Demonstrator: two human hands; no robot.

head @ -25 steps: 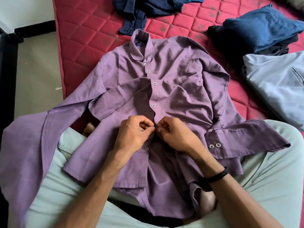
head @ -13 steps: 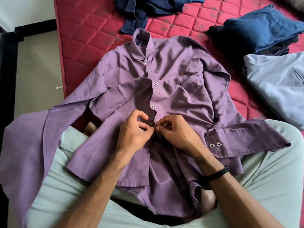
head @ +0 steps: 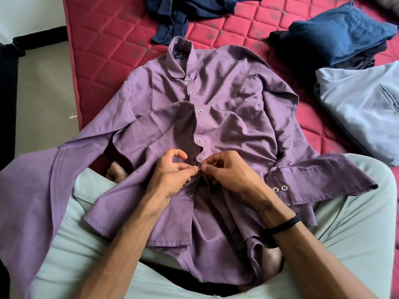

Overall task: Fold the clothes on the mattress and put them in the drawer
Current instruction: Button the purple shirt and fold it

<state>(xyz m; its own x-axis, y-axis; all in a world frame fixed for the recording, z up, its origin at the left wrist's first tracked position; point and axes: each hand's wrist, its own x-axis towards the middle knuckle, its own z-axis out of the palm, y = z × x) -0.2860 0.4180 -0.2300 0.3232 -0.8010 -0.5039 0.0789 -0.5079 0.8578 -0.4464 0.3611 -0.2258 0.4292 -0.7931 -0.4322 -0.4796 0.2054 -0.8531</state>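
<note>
Grey floor (head: 43, 87) left; black skirting (head: 41, 36) under white wall (head: 28, 14)

Pale green trousers (head: 356, 229) (black braided wristband (head: 285, 224))

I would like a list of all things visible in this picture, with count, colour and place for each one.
purple shirt: 1, purple, spread on the mattress and over the person's lap, upper buttons fastened
navy garment: 1, dark blue, unfolded, on the mattress beyond the collar
folded pile: 1, blue on top with darker layers under it, mattress at far right
light blue garment: 1, pale blue, mattress at right, near the pile
mattress: 1, red, quilted
floor: grey, at left
wristband: 1, black, on the right wrist
trousers: pale green, on the person's legs
left hand: pinches the shirt front
right hand: pinches the shirt front
</note>
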